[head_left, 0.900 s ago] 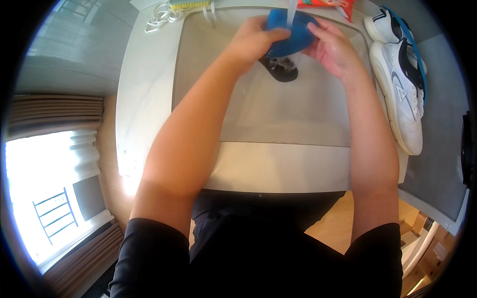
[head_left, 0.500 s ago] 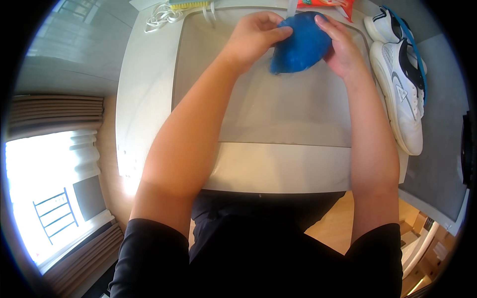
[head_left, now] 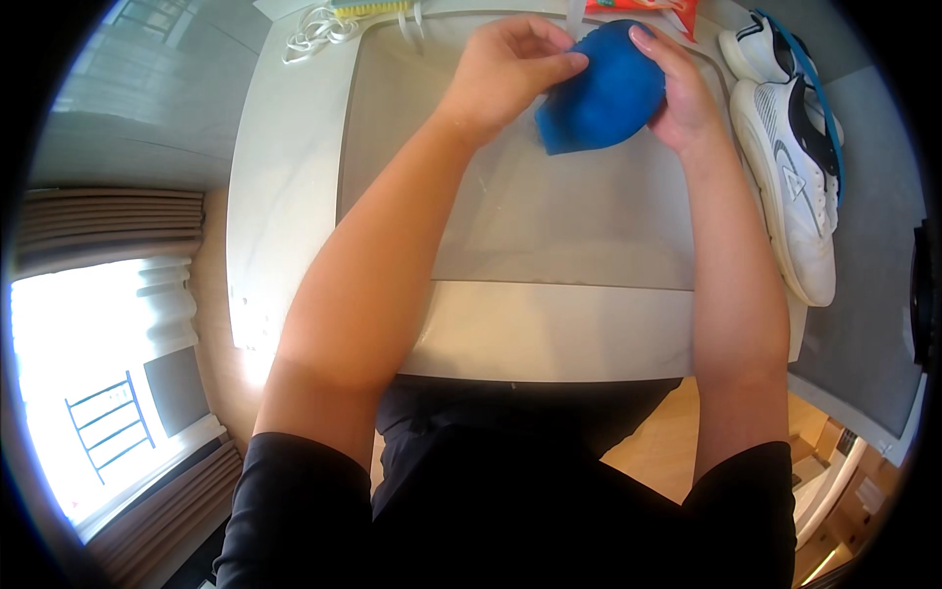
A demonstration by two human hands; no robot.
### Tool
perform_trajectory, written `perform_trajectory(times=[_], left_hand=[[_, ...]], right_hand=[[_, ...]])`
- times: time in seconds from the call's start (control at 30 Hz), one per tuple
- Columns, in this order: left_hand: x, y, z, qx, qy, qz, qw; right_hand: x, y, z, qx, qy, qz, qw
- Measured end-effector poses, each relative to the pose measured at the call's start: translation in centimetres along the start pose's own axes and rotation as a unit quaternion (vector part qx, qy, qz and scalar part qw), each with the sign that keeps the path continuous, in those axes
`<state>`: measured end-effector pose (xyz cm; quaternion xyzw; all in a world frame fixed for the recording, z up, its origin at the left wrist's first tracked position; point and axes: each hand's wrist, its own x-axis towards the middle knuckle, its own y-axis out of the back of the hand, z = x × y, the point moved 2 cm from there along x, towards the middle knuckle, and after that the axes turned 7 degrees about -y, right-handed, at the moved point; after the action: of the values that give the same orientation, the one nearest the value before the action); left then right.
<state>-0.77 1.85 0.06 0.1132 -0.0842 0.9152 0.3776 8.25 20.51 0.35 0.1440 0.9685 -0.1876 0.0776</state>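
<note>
A blue insole [head_left: 610, 93] hangs over the far part of the grey-beige sink basin [head_left: 564, 250], rounded at the top and tapering toward its lower left. My left hand [head_left: 510, 74] pinches its left edge between thumb and fingers. On the opposite edge, my right hand [head_left: 679, 93] grips it with the thumb on the near face; the other fingers are partly hidden behind it. Both forearms reach across the counter's front edge.
White sneakers [head_left: 800, 191] stand on the right, with a thin blue strip [head_left: 834, 147] along them. White shoelaces [head_left: 319, 34] and a yellow-bristled brush [head_left: 371, 10] lie at the far left of the pale counter [head_left: 285, 206]. A red package [head_left: 667, 12] sits behind the basin.
The insole has tilted and shifted slightly to the right, showing more of its face. Both hands keep their hold and have moved a little with it.
</note>
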Motion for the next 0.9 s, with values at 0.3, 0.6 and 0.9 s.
perform_trajectory(times=[0.3,0.6,0.9], left_hand=[[-0.2,-0.1,0.1,0.032,0.003,0.028,0.999],[-0.2,-0.2,0.7,-0.013,0.034,0.029,0.999],[0.0,-1.3,-0.3,0.071,0.021,0.027,0.997]], right_hand=[[-0.3,0.1,-0.1,-0.033,-0.003,0.029,0.999],[-1.8,-0.6,-0.8,-0.048,-0.02,0.101,0.994],[-1.2,1.0,-0.8,0.126,-0.027,-0.081,0.988]])
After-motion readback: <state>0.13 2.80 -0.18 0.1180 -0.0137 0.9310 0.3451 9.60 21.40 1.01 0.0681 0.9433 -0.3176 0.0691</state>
